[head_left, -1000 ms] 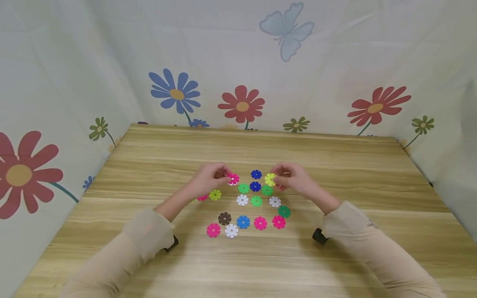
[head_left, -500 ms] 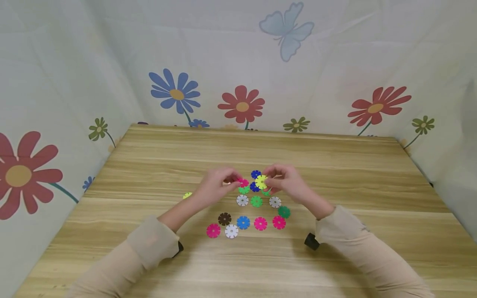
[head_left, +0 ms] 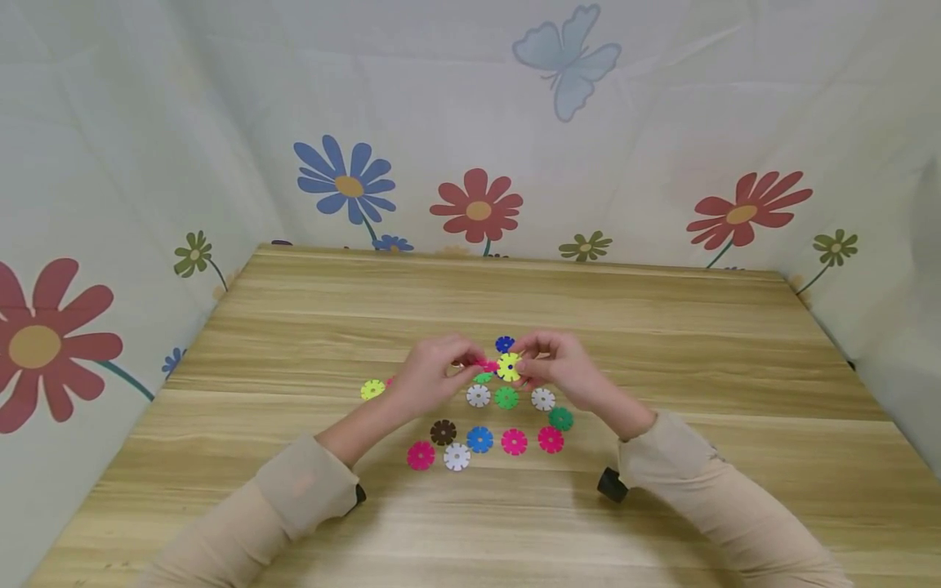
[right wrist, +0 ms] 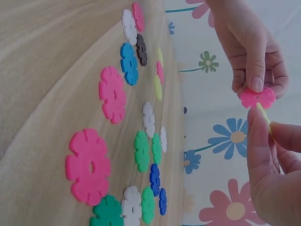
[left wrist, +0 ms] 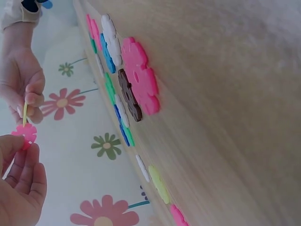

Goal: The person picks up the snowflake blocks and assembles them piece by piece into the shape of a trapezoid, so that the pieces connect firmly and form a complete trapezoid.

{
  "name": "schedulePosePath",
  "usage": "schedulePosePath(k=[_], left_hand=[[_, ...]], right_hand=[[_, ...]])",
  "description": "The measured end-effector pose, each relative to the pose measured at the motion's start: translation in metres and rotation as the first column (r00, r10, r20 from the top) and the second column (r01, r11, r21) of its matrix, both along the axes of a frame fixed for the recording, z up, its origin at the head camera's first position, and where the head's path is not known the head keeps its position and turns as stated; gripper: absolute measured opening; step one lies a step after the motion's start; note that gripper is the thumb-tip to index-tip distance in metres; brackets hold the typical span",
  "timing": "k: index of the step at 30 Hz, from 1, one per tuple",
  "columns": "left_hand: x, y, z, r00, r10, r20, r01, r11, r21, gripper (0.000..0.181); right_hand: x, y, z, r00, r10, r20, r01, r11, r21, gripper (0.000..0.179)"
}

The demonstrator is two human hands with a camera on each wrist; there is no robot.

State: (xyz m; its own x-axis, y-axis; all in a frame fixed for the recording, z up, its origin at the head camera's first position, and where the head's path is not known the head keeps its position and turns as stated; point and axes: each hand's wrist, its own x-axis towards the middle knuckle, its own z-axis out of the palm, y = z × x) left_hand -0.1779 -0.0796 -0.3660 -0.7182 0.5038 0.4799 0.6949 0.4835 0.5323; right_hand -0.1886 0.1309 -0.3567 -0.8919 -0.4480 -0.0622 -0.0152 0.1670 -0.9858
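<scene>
My left hand pinches a pink notched, flower-shaped disc between thumb and fingers. A yellow disc of the same kind is pinched in my right hand. Both discs are held up off the table at right angles to each other, their edges meeting. In the right wrist view the yellow edge sits at the pink disc's rim; whether the slots interlock I cannot tell. Beneath the hands lie flat discs, among them a dark blue one, a light green one and a white one.
Nearer me on the wooden table lie brown, blue, pink and dark green discs. Left of the left hand is another yellow disc. A flower-printed curtain hangs behind the table.
The hands have come together: the left moved right with the pink disc, the right moved left with the yellow one. The two discs, apart before, now meet. Discs on the table stay put.
</scene>
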Motion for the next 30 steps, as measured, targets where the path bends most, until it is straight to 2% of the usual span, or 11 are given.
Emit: schedulePosePath(k=[7, 16, 22, 26, 30], left_hand=[[0.003, 0.001, 0.0, 0.999, -0.007, -0.046, 0.006, 1.0, -0.015, 0.008], [0.005, 0.0, -0.002, 0.994, -0.028, -0.106, 0.025, 0.999, -0.033, 0.007], [0.005, -0.001, -0.001, 0.983, -0.037, -0.178, 0.032, 0.999, -0.034, 0.005], [0.006, -0.001, 0.0, 0.973, -0.033, -0.228, 0.023, 0.999, -0.046, 0.005], [0.006, -0.002, 0.0, 0.979, -0.021, -0.203, 0.007, 0.998, -0.066, 0.007]], right_hand=[[0.003, 0.0, 0.001, 1.0, -0.007, 0.015, 0.008, 1.0, -0.023, 0.023], [0.005, -0.002, -0.001, 0.995, -0.009, 0.095, 0.018, 0.995, -0.095, 0.023], [0.007, -0.007, -0.005, 0.986, -0.011, 0.164, 0.04, 0.984, -0.176, 0.022], [0.008, -0.01, -0.007, 0.984, -0.026, 0.178, 0.062, 0.978, -0.199, 0.018], [0.008, -0.013, -0.008, 0.983, -0.04, 0.179, 0.077, 0.976, -0.204, 0.019]])
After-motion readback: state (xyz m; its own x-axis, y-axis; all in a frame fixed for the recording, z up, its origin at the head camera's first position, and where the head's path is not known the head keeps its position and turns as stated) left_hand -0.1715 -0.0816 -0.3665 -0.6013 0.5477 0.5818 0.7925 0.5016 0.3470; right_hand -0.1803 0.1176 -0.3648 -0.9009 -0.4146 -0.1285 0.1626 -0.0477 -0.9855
